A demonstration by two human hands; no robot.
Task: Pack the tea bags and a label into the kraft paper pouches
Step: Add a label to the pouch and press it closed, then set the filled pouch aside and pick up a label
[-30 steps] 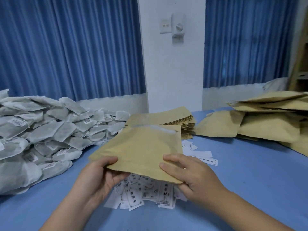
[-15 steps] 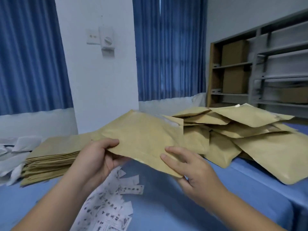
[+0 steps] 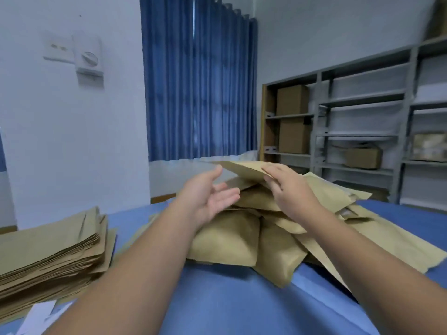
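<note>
At the far left, a stack of flat kraft pouches (image 3: 48, 257) is seen on a blue counter (image 3: 229, 303). It is kept roughly squared, likely so that one pouch can be drawn off at a time. At the lower left corner, a few white labels (image 3: 41, 313) are partly seen.

Towards the middle, the left hand (image 3: 208, 197) is held palm up above the counter. Its fingers (image 3: 229, 194) are loosely spread and nothing is gripped. The thumb tip is close to the raised pouch, but contact cannot be told.

Between the two hands, one pouch (image 3: 242, 169) is held in the air over a pile of filled pouches (image 3: 229, 240). It is carried nearly flat and seen almost edge-on. Its long axis appears to run left to right, with the free end pointed left and away towards a blue curtain (image 3: 198, 93). Which end is its mouth cannot be told.

Its near right edge is pinched by the fingers of the right hand (image 3: 292, 192), whose back is turned to the camera. The flat carry is judged to suit laying the pouch on top of the pile, where plump pouches are heaped loosely and overlap.

At the far right, grey shelves (image 3: 362, 110) holding cardboard boxes are seen against the wall.
</note>
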